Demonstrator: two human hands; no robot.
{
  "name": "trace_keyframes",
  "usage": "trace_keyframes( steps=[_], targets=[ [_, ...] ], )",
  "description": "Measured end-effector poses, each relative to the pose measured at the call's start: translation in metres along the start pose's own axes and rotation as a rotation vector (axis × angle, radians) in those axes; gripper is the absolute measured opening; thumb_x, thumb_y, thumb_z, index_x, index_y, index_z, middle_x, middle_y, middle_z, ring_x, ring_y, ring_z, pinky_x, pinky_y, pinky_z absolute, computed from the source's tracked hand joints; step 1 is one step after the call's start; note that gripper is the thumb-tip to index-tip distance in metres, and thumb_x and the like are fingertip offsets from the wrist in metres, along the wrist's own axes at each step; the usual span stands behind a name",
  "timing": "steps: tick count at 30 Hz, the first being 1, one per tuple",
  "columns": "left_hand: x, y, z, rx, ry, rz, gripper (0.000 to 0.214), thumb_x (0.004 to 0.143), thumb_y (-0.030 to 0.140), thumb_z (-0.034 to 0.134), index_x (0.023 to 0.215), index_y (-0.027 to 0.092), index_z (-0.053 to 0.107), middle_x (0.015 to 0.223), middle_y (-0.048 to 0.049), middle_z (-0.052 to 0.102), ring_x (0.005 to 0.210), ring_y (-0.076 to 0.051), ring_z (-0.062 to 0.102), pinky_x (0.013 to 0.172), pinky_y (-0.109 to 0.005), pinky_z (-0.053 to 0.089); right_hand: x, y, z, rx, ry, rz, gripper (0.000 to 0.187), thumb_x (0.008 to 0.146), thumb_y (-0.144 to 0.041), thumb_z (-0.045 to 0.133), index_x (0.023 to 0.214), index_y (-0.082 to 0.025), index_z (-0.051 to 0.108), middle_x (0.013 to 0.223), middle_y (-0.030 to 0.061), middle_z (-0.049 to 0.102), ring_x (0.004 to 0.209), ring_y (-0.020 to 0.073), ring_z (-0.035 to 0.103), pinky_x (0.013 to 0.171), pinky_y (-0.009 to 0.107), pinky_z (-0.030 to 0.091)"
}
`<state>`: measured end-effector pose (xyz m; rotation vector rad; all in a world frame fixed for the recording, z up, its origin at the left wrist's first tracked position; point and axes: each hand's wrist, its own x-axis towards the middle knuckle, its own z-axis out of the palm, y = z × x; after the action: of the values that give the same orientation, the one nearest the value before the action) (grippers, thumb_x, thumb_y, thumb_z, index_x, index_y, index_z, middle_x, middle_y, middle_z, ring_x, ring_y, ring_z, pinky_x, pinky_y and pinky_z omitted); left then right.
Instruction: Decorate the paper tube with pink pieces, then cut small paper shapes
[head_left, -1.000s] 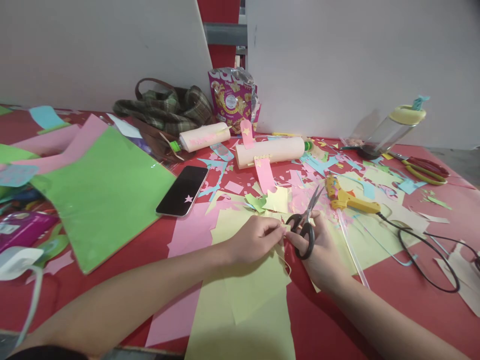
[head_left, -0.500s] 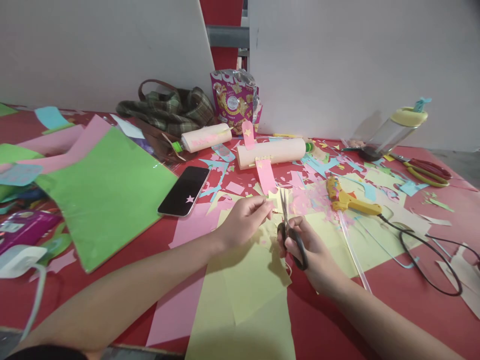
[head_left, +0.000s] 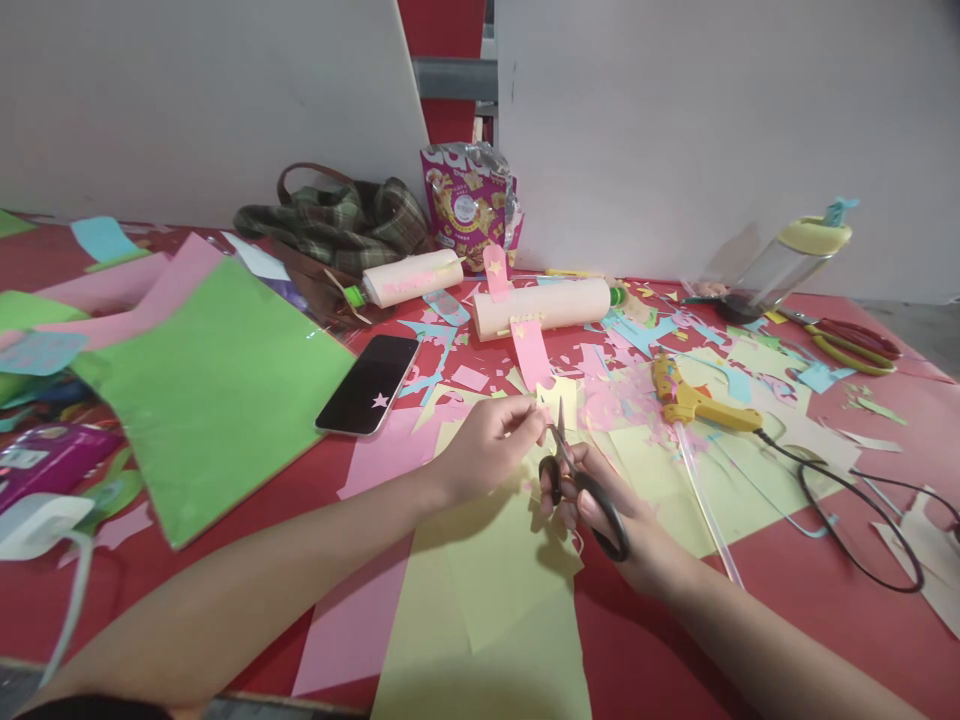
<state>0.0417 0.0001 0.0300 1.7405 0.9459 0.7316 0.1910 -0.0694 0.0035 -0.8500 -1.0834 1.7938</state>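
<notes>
Much of the cutting looks done: the red table (head_left: 637, 670) is littered with offcuts, thickest right of the phone (head_left: 367, 385). Paper seems to remain uncut, though: the big green sheet (head_left: 217, 390), left of the phone, looks whole, and the yellow sheets (head_left: 487, 630), right of it and nearer the person, have broad untouched areas. Two wrapped bottles (head_left: 551, 307), beyond the phone, already carry pink pieces.

The scrap of paper (head_left: 540, 409) in hand, right of the phone, appears unfinished (its outline is too small to make out). The left hand (head_left: 499, 440) has its grip pinched together on it. The right hand (head_left: 592, 490) has its grip closed around the handles of the black scissors (head_left: 607, 515); the blades stand slightly apart, close to the left fingertips.

Counted, from large to small: one green sheet; one checked bag (head_left: 345, 215) behind the phone; one snack packet (head_left: 469, 205) beyond it to the right; one clear jar (head_left: 784, 265), far right of it; one yellow glue gun (head_left: 697, 400), right of it; two pairs of scissors, counting the red-handled pair (head_left: 859, 340) far right; one phone; one pink star (head_left: 379, 401) on its screen. The offcuts are too many to count.
</notes>
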Motion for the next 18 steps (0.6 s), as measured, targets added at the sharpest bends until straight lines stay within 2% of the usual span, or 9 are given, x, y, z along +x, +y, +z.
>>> trace_keyframes(
  steps=[10,18],
  targets=[
    [0.0001,-0.001,-0.0003,0.037,-0.031,0.055,0.029,0.08,0.024,0.035,0.053,0.016,0.031,0.051,0.0061,0.03,0.049,-0.006,0.03,0.049,-0.019,0.027,-0.0016,0.001,-0.0005,-0.03,0.007,0.014,0.026,0.074,-0.041,0.052,0.085,-0.022,0.038,0.078,0.0007,0.045,0.064,0.0103,0.044,0.05,0.021,0.033],
    [-0.0002,0.0009,0.0007,0.04,-0.031,0.04,0.029,0.08,0.025,0.035,0.053,0.016,0.03,0.051,0.0062,0.03,0.048,-0.006,0.03,0.049,-0.02,0.027,-0.0018,0.0014,-0.0009,-0.027,0.006,0.019,0.027,0.074,-0.043,0.052,0.085,-0.023,0.038,0.083,0.0018,0.048,0.064,0.0101,0.044,0.05,0.021,0.033]
  ],
)
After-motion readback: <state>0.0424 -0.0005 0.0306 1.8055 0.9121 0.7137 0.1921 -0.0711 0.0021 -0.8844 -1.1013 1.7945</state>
